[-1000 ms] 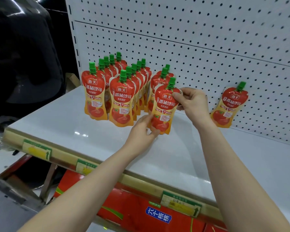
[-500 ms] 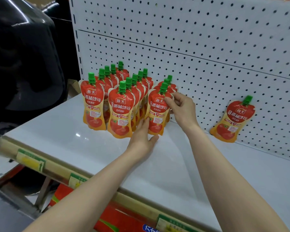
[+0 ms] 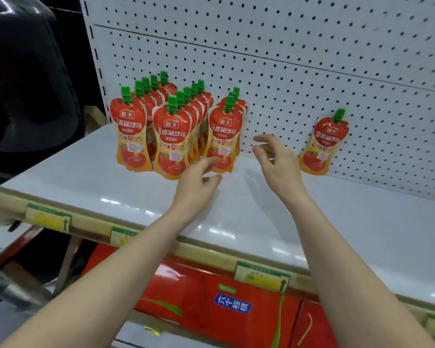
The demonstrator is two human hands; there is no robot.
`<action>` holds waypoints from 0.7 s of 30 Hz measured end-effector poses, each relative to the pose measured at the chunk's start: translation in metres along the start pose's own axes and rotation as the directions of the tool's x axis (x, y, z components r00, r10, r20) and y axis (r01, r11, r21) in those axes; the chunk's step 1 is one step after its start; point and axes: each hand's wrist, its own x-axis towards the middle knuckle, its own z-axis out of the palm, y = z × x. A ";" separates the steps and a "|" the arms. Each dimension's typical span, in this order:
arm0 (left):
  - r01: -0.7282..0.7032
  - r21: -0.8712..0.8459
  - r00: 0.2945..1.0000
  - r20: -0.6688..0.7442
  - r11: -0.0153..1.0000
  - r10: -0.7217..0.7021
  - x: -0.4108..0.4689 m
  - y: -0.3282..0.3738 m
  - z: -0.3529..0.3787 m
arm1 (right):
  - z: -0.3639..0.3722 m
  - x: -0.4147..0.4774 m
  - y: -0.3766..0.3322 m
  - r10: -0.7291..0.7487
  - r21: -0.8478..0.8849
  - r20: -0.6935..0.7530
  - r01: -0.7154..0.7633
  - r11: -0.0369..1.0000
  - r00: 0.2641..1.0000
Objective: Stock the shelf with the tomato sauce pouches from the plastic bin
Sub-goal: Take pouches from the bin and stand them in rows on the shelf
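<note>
Red and orange tomato sauce pouches with green caps stand in three rows on the white shelf. The front pouch of the right row stands upright on its own. My left hand hovers just in front of its base, fingers apart, holding nothing. My right hand is to the right of that row, fingers loosely spread and empty. One single pouch leans against the pegboard further right. The plastic bin is out of view.
A dark rounded object fills the left side beside the shelf. Yellow and green price tags line the shelf's front edge. Red cartons sit on the level below.
Both hands held the front pouch of the right row, set it against that row, then let go and drew back slightly toward me.
</note>
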 end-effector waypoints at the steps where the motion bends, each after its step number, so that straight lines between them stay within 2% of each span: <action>1: -0.016 -0.016 1.000 -0.003 1.000 0.016 -0.011 0.003 -0.003 | -0.006 -0.019 -0.001 0.000 -0.023 -0.007 0.000 1.000 1.000; 4: -0.064 -0.090 0.998 -0.004 0.994 0.064 -0.054 0.014 -0.006 | -0.022 -0.083 -0.003 0.008 -0.077 -0.026 -0.010 0.997 1.000; 7: -0.079 -0.176 0.996 0.017 0.981 0.084 -0.106 0.024 0.000 | -0.039 -0.152 0.000 -0.004 -0.110 -0.111 -0.008 0.994 0.994; 12: -0.055 -0.244 0.985 0.145 0.968 0.092 -0.197 0.025 0.030 | -0.062 -0.281 0.024 0.037 -0.189 -0.276 -0.092 0.978 0.960; 15: 0.008 -0.215 0.953 0.297 0.977 0.057 -0.250 0.012 0.060 | -0.068 -0.360 0.052 0.154 -0.211 -0.297 -0.222 0.952 0.942; 18: 0.081 -0.160 0.889 0.458 0.984 0.002 -0.300 -0.004 0.093 | -0.067 -0.441 0.084 0.361 -0.159 -0.296 -0.419 0.894 0.884; 21: 0.155 -0.059 0.782 0.618 0.986 -0.086 -0.343 -0.022 0.135 | -0.071 -0.518 0.119 0.571 -0.143 -0.285 -0.623 0.769 0.770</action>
